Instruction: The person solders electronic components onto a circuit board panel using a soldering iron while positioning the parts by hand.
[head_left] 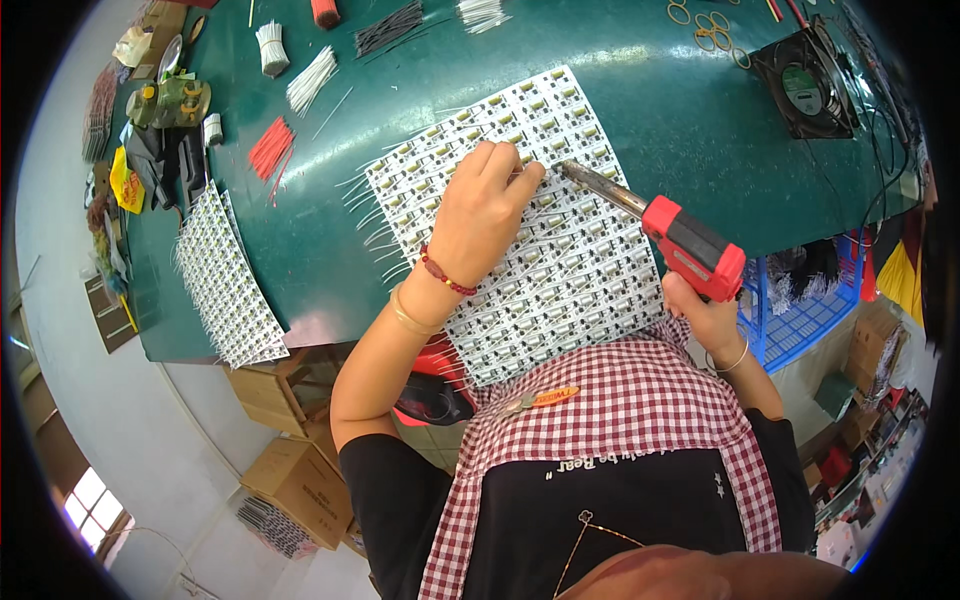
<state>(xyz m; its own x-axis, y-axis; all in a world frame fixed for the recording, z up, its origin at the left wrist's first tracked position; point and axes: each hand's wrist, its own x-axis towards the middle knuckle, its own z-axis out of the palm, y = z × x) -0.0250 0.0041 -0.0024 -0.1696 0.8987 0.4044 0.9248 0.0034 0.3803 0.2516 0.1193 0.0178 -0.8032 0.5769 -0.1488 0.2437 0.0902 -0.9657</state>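
A large white panel of small circuit boards (575,285) lies tilted on the green table, its near edge over my lap. Thin white wires stick out along its left side. My left hand (480,215) rests over the panel's upper middle, thumb and fingertips pinched together; whatever is between them is too small to make out. My right hand (700,312) grips a red and black soldering gun (692,245) from below. Its metal tip (572,170) points left, just right of my left fingertips, at the panel; whether it touches is unclear.
Red wires (270,148), white wires (312,80) and black wires (388,28) lie on the table (690,130). Another stack of board panels (228,280) sits at the left edge. A black fan (805,85) stands far right, near rubber bands (712,32). Cardboard boxes (300,490) are below left.
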